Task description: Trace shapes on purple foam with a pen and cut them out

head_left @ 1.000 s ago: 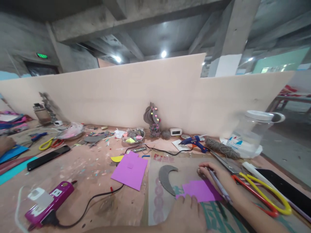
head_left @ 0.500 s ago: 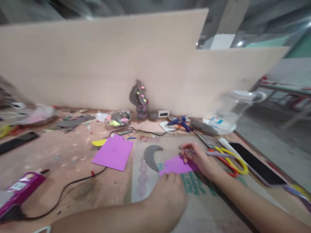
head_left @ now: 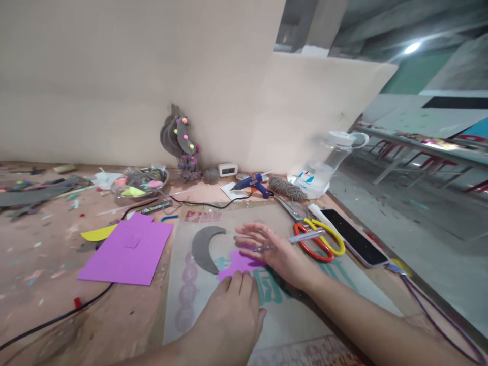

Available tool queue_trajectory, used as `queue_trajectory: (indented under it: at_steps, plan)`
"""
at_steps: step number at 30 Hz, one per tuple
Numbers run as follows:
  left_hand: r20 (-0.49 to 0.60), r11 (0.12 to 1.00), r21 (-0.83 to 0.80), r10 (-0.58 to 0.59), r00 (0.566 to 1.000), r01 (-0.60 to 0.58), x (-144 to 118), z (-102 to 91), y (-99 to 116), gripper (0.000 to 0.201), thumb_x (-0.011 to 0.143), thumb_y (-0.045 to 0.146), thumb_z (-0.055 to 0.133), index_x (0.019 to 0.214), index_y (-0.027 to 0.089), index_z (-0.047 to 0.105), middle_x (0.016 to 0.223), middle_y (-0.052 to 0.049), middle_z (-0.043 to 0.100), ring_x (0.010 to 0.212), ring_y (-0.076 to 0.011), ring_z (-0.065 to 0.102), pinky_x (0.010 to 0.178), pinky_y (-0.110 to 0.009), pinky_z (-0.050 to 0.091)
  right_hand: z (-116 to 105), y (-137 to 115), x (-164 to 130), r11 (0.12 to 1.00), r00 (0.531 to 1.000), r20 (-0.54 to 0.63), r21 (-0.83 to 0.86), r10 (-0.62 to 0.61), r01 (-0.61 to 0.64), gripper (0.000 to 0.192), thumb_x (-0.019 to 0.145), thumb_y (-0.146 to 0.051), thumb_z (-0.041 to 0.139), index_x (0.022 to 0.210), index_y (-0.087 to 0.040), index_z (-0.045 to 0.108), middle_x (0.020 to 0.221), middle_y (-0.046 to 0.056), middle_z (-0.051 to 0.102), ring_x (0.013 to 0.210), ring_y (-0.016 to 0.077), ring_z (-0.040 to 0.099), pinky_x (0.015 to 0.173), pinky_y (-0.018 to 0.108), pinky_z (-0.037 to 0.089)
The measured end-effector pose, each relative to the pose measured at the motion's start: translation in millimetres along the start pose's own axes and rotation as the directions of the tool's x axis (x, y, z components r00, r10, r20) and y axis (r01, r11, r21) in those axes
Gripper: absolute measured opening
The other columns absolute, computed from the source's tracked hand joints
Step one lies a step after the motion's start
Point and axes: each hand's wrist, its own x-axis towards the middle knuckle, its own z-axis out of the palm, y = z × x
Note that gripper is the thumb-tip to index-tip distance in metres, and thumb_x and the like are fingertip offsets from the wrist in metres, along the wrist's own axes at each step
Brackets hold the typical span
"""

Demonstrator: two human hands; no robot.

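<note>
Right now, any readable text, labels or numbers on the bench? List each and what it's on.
No text reads clearly.
Jug label: blue logo and print, too blurred.
Mat: large teal characters beside the right hand, partly covered; red print at its far edge, unreadable.
Small clock: display too small to read.

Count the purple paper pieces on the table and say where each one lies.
2. A large purple sheet lies left of the grey crescent; a small purple piece lies under both hands. Clutter may hide more.
</note>
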Motion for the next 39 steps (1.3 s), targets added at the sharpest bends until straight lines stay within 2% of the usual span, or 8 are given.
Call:
queue_trajectory:
  at_steps: [7, 10, 13, 16, 19, 26, 33, 39]
  plan:
    - [-0.006, 0.999, -0.017, -0.052, 0.999, 0.052, -0.2, 2.0, 3.3, 0.034, 0.088, 0.033, 0.06, 0.109, 0.009, 0.071, 0.099, -0.012, 0.073, 0.086, -0.0251, 0.065, 0.07, -0.036, 0.055, -4.8, 4.1, 3.5, 0.99, 0.98, -0.17, -0.117, -0.101, 0.082, 0.047, 0.084, -0.067, 0.055, 0.099, -0.023, 0.057, 0.097, 0.005, 0.061, 0.09, 0.0215, 0.062, 0.084, 0.039, 0.05]
    - [-0.014, 0.997, -0.024, -0.068, 0.998, 0.067, 0.6, 2.6, 2.5, 0.033, 0.086, 0.035, 0.062, 0.106, 0.011, 0.073, 0.093, -0.01, 0.072, 0.081, -0.0251, 0.064, 0.066, -0.037, 0.054, -12.3, 2.1, 4.1, 0.946, 0.942, -0.247, -0.287, -0.228, 0.153, 0.038, 0.091, -0.061, 0.049, 0.087, -0.023, 0.051, 0.066, -0.004, 0.05, 0.063, 0.0146, 0.052, 0.067, 0.03, 0.047]
    - [-0.062, 0.998, -0.02, -0.06, 0.996, 0.059, 1.7, 6.9, 0.3, 0.036, 0.084, 0.039, 0.064, 0.106, 0.012, 0.073, 0.095, -0.009, 0.073, 0.081, -0.0244, 0.064, 0.067, -0.036, 0.053, -13.3, -0.5, 3.0, 0.917, 0.959, -0.214, -0.388, -0.184, 0.089, 0.024, 0.091, -0.047, 0.054, 0.086, -0.025, 0.046, 0.052, -0.008, 0.041, 0.047, 0.013, 0.039, 0.049, 0.025, 0.033]
    - [-0.088, 1.0, -0.002, -0.03, 0.996, 0.03, 1.1, 12.8, -1.6, 0.04, 0.086, 0.041, 0.063, 0.111, 0.011, 0.071, 0.108, -0.01, 0.073, 0.086, -0.0242, 0.063, 0.069, -0.036, 0.051, -7.5, -0.4, 3.5, 0.907, 0.969, -0.212, -0.421, -0.128, 0.028, 0.016, 0.082, -0.032, 0.062, 0.084, -0.024, 0.048, 0.057, -0.007, 0.046, 0.046, 0.0117, 0.038, 0.046, 0.024, 0.027]
    - [-0.073, 1.0, -0.008, -0.017, 0.997, 0.016, -1.1, 14.0, -1.2, 0.041, 0.089, 0.04, 0.059, 0.113, 0.009, 0.069, 0.111, -0.012, 0.073, 0.09, -0.0245, 0.063, 0.073, -0.037, 0.05, -1.7, 0.4, 6.0, 0.878, 0.97, -0.219, -0.479, -0.105, -0.013, 0.012, 0.074, -0.024, 0.064, 0.076, -0.022, 0.052, 0.062, -0.005, 0.05, 0.051, 0.0116, 0.042, 0.049, 0.024, 0.031]
    - [0.033, 0.998, -0.05, -0.035, 0.999, 0.036, -2.7, 6.2, 1.7, 0.037, 0.093, 0.03, 0.054, 0.118, 0.006, 0.066, 0.118, -0.016, 0.071, 0.101, -0.0278, 0.064, 0.085, -0.04, 0.049, -2.0, -6.0, 5.1, 0.833, 0.959, -0.237, -0.553, -0.159, 0.002, 0.022, 0.077, -0.038, 0.067, 0.077, -0.02, 0.054, 0.062, -0.003, 0.059, 0.055, 0.0128, 0.052, 0.054, 0.025, 0.037]
    - [-0.012, 0.997, -0.069, -0.023, 1.0, 0.023, -2.1, 17.7, 0.8, 0.038, 0.094, 0.028, 0.049, 0.118, 0.005, 0.067, 0.121, -0.018, 0.07, 0.098, -0.0277, 0.064, 0.08, -0.039, 0.048, -1.2, -0.3, 8.4, 0.757, 0.972, -0.158, -0.653, -0.175, 0.03, 0.029, 0.08, -0.038, 0.067, 0.071, -0.022, 0.045, 0.059, -0.006, 0.049, 0.052, 0.0096, 0.041, 0.05, 0.023, 0.031]
    - [0.017, 0.995, -0.076, -0.056, 0.998, 0.057, -4.8, 12.1, 3.3, 0.038, 0.097, 0.024, 0.042, 0.121, 0.004, 0.064, 0.123, -0.017, 0.069, 0.103, -0.0275, 0.062, 0.086, -0.041, 0.045, -7.5, 10.8, 16.0, 0.627, 0.956, -0.16, -0.779, -0.246, 0.03, 0.028, 0.081, -0.03, 0.057, 0.064, -0.023, 0.036, 0.054, -0.007, 0.038, 0.051, 0.0107, 0.036, 0.05, 0.025, 0.027]
